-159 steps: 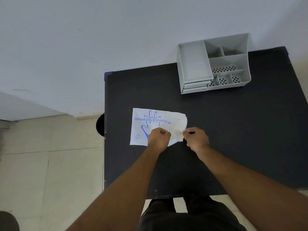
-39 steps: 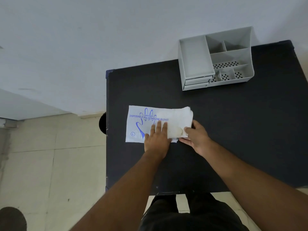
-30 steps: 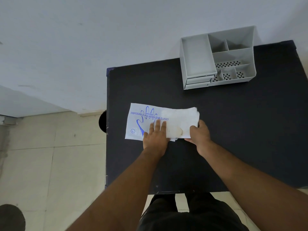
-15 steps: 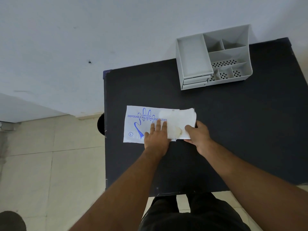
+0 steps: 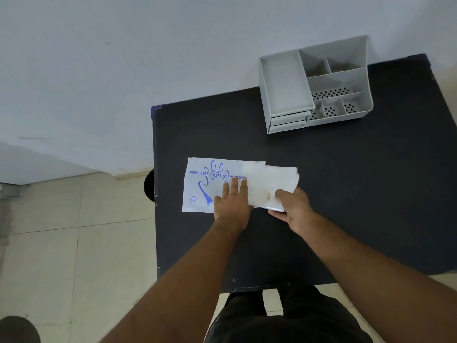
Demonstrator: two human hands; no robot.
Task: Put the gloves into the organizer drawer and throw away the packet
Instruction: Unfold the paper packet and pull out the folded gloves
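While left hand (image 5: 231,206) lies open, flat on packet (image 5: 210,184), and right hand (image 5: 290,206) pinches gloves (image 5: 274,181) half out: mid-extraction, needing a steady rightward pull, then drawer (image 5: 288,120) opened.

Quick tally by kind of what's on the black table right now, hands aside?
Glove packet: 1
Stack of gloves, partly out of the packet: 1 (single gloves cannot be counted)
Grey organizer: 1
Total: 3
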